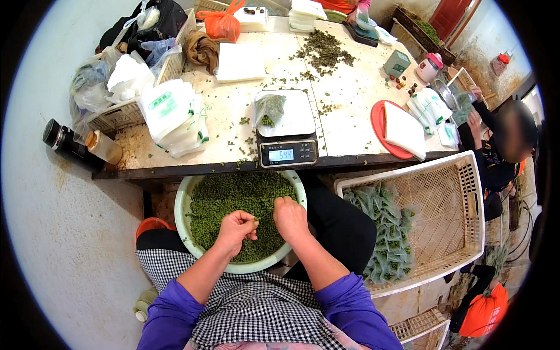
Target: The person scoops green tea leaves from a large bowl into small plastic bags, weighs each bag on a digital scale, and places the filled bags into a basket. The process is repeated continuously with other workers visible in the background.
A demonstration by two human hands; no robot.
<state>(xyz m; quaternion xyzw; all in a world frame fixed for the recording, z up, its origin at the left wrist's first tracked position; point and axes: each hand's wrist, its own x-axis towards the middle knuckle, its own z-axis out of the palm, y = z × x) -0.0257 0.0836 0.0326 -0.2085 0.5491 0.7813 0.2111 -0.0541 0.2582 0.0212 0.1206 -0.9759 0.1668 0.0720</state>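
A pale green basin (182,224) sits at my lap, filled with small round green berries (219,195) like green peppercorns. Both my hands are over it. The fingertips of my left hand (238,229) are pinched together; anything between them is too small to make out. Beside it, my right hand (290,217) is closed with the knuckles up, and its fingertips are hidden. Just beyond the basin, at the table's near edge, stands a digital scale (298,114) with a lit display. On its plate lies a clear plastic bag (271,111) with some green berries inside.
Stacked plastic bags (172,119) lie on the table (344,131) at left. Right of the scale is a red round tray (382,131) under a white stack. A plastic crate (443,219) on my right holds rows of filled bags (385,239). Another person (496,146) sits far right.
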